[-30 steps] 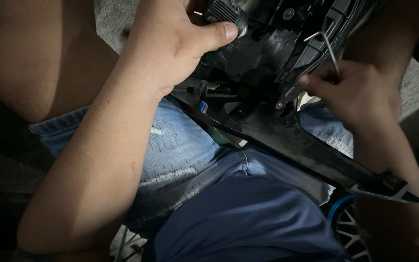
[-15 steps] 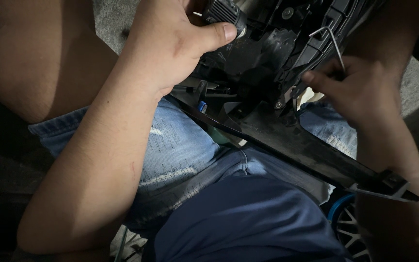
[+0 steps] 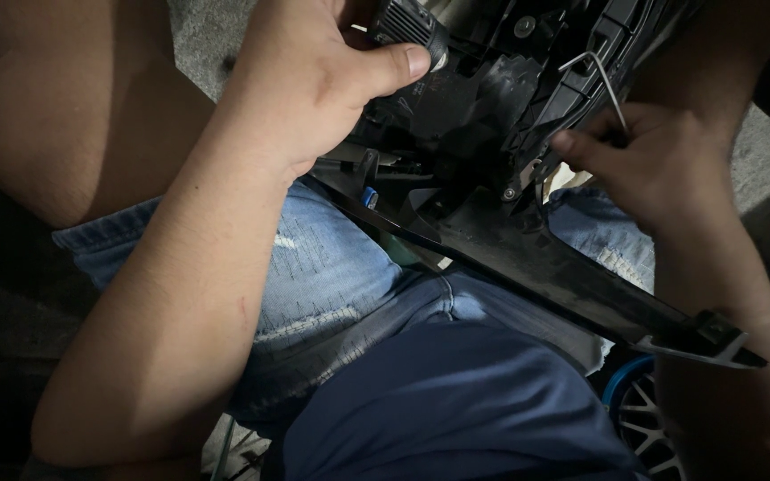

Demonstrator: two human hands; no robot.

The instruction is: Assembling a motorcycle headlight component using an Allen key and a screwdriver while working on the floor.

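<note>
Gripping a ribbed black knob (image 3: 407, 22) at the top of the frame, the left hand (image 3: 305, 76) is curled shut, thumb pressed along it; the right hand (image 3: 670, 165) pinches a thin bent metal hex key (image 3: 601, 76) against the black plastic assembly (image 3: 510, 205); that glossy, screw-studded part lies across the person's jeans (image 3: 331, 267), its long arm running lower right toward a blue-rimmed wheel (image 3: 639, 414).
</note>
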